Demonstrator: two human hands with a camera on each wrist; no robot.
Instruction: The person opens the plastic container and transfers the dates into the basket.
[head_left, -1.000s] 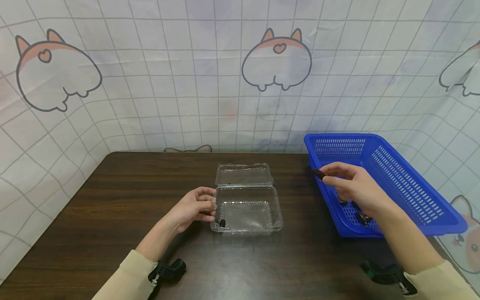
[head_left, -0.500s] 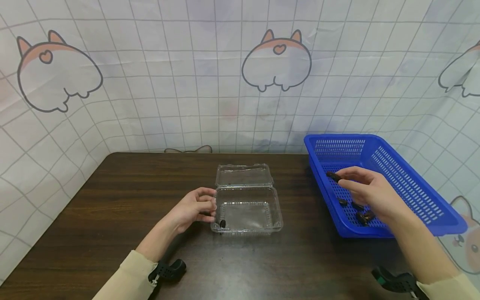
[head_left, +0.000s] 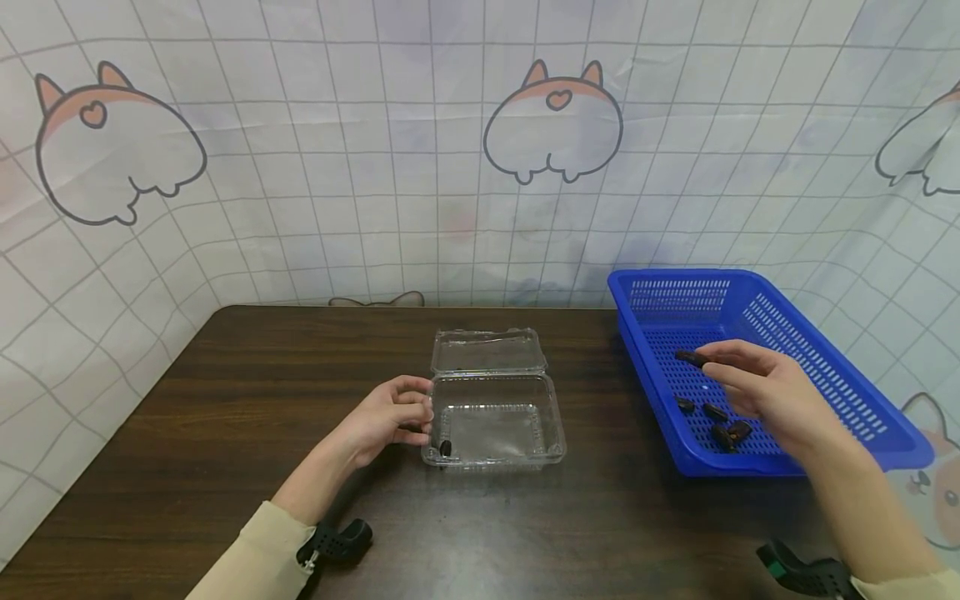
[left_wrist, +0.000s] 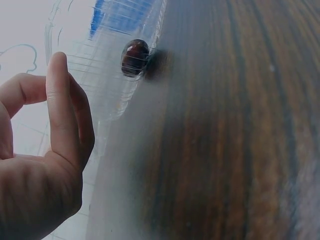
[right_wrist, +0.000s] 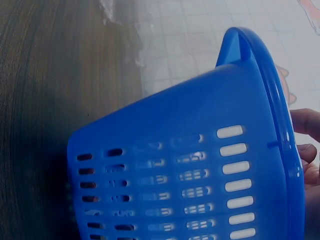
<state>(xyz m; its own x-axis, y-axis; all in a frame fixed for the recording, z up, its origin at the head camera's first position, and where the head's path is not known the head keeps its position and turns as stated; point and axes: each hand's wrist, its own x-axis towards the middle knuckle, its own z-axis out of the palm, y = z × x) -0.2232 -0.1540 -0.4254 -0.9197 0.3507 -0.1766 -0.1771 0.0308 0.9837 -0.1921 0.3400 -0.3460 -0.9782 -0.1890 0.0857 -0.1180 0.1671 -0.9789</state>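
My right hand (head_left: pixel 772 396) pinches a dark brown, wrinkled date (head_left: pixel 690 357) between thumb and fingers, over the blue plastic basket (head_left: pixel 840 408). Below it several more dates (head_left: pixel 716 412) lie on the basket floor. At the left side of a clear plastic clamshell box (head_left: pixel 557 417), my left hand (head_left: pixel 382 419) rests its fingertips against the rim. Lid raised to the back, the box holds one date (head_left: pixel 446 447) in its near left corner. The left wrist view shows that glossy date (left_wrist: pixel 134 58) through the plastic. In the right wrist view the basket wall hides most of the right hand (right_wrist: pixel 309 150).
The dark wooden table (head_left: pixel 225 417) carries the box at its middle and the basket at its right side. A white gridded cloth (head_left: pixel 450 208) with cartoon animals hangs behind and around it. Each wrist wears a black strap (head_left: pixel 333 542).
My right hand has moved right, from over the basket's left rim to above its inside, with the date between its fingers. The left hand and the box have stayed in place.
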